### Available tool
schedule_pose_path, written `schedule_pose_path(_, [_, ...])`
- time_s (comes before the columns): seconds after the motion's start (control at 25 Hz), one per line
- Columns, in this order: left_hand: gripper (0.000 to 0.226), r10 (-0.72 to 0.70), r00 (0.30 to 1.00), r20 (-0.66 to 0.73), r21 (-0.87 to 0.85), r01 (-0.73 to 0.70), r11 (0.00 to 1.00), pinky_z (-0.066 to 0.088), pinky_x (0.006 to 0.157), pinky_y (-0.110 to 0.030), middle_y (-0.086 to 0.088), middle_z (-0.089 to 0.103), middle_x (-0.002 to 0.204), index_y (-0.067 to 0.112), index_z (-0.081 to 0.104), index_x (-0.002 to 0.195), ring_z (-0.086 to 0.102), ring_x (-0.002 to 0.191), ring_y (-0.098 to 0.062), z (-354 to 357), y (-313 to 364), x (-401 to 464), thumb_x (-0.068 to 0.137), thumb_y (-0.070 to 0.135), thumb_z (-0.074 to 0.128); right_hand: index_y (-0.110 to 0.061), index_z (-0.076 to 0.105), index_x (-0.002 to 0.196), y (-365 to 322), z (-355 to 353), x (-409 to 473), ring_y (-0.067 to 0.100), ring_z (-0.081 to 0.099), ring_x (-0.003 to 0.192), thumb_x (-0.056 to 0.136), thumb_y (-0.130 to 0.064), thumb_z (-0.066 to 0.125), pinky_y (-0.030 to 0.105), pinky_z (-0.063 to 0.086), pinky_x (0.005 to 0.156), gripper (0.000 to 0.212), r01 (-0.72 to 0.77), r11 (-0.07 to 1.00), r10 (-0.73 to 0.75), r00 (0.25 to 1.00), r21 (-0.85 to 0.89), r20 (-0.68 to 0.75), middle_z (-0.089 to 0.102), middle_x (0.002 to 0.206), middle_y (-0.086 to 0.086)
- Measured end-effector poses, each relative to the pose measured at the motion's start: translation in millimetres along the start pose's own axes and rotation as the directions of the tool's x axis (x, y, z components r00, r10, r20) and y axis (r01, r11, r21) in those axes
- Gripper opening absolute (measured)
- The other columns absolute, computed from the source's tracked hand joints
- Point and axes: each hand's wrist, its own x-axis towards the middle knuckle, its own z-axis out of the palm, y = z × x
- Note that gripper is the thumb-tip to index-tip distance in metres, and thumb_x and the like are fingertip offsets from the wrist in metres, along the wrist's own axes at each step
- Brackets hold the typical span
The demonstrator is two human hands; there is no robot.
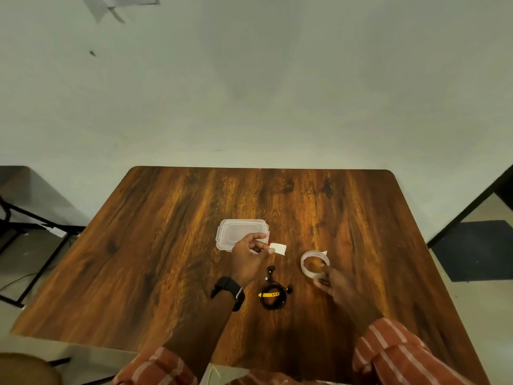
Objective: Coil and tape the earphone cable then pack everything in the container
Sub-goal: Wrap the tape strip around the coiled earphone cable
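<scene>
The black earphone cable (273,297) lies coiled on the wooden table (166,259), bound by a yellow tie, its plug end trailing away from me. My left hand (249,259) hovers above and left of it, pinching a small white piece of tape (278,248) between thumb and fingers. My right hand (337,287) grips the near side of the tape roll (313,263), which rests on the table to the right of the coil. A clear plastic container (236,232) with its lid on sits just beyond my left hand, partly hidden by it.
A black watch is on my left wrist. The table's far edge meets a pale wall. Dark metal frames stand off the table's left side, and a black mat lies on the floor to the right.
</scene>
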Motion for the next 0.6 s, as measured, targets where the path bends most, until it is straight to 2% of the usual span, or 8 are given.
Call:
schedule_pose_path(0.12, [0.011,0.070,0.996,0.060,0.009,-0.070,0.997,0.043,0.070,-0.006,0.009,0.071,0.089,0.015,0.076,0.085,0.062,0.084,0.004,-7,3,1,0.081,0.005,0.074,-0.003,0.066,0.108,2,4,-22,0.022,0.059,0.051,0.088,-0.028,0.066,0.026,0.043,0.040,0.032,0.154,0.973,-0.176,0.976,-0.172,-0.125,0.068,0.080,0.016])
schedule_pose_path(0.16, [0.015,0.085,0.991,0.102,-0.002,-0.085,0.996,0.043,0.074,-0.008,0.007,0.070,0.094,0.012,0.076,0.080,0.062,0.090,0.003,-7,3,2,0.081,-0.002,0.071,-0.005,0.066,0.106,1,7,-34,0.020,0.056,0.052,0.087,-0.034,0.066,0.026,0.041,0.042,0.035,0.180,0.968,-0.193,0.979,-0.174,-0.059,0.065,0.077,0.013])
schedule_pose_path(0.2, [0.021,0.095,0.984,0.150,-0.016,-0.093,0.996,0.045,0.077,-0.010,0.003,0.067,0.099,0.011,0.076,0.076,0.061,0.096,0.001,-6,4,2,0.081,-0.007,0.067,-0.006,0.068,0.104,0,13,-49,0.020,0.057,0.057,0.086,-0.041,0.066,0.027,0.043,0.046,0.040,0.143,0.981,-0.133,0.987,-0.132,0.087,0.065,0.078,0.011])
schedule_pose_path(0.24, [0.025,0.099,0.975,0.198,-0.028,-0.095,0.995,0.046,0.079,-0.012,-0.002,0.065,0.103,0.011,0.075,0.073,0.060,0.100,-0.003,-5,3,2,0.081,-0.011,0.065,-0.006,0.070,0.102,-3,18,-63,0.020,0.060,0.064,0.085,-0.049,0.066,0.029,0.046,0.052,0.046,0.036,0.994,-0.006,0.963,-0.104,0.270,0.066,0.082,0.009])
schedule_pose_path(0.28, [0.026,0.109,0.964,0.242,-0.043,-0.102,0.994,0.046,0.080,-0.013,-0.005,0.063,0.104,0.011,0.073,0.071,0.059,0.102,-0.004,-3,3,2,0.080,-0.011,0.065,-0.007,0.072,0.099,-7,22,-75,0.020,0.062,0.071,0.084,-0.053,0.065,0.030,0.049,0.058,0.049,-0.077,0.993,0.110,0.901,-0.094,0.420,0.069,0.085,0.008])
schedule_pose_path(0.36, [0.023,0.135,0.948,0.289,-0.069,-0.120,0.990,0.047,0.080,-0.013,-0.010,0.061,0.103,0.009,0.072,0.068,0.059,0.100,-0.003,1,-1,0,0.078,-0.011,0.069,-0.010,0.073,0.091,-9,26,-81,0.018,0.067,0.074,0.080,-0.046,0.072,0.030,0.052,0.062,0.037,-0.197,0.980,0.181,0.816,-0.032,0.549,0.072,0.083,0.004])
schedule_pose_path(0.44, [0.020,0.137,0.944,0.300,-0.095,-0.113,0.989,0.048,0.082,-0.016,-0.015,0.061,0.105,0.007,0.072,0.070,0.060,0.100,-0.007,4,-6,-1,0.076,-0.012,0.070,-0.011,0.072,0.094,-6,28,-81,0.018,0.069,0.076,0.075,-0.034,0.077,0.030,0.053,0.065,0.031,-0.224,0.974,0.198,0.804,-0.023,0.560,0.073,0.085,0.004])
schedule_pose_path(0.6, [0.019,0.103,0.946,0.309,-0.131,-0.065,0.989,0.049,0.085,-0.023,-0.015,0.062,0.108,0.003,0.072,0.072,0.060,0.103,-0.013,7,-12,-4,0.076,-0.015,0.069,-0.013,0.073,0.101,5,30,-79,0.021,0.070,0.090,0.082,-0.030,0.072,0.037,0.051,0.077,0.026,-0.262,0.965,0.196,0.778,0.024,0.597,0.075,0.100,0.006])
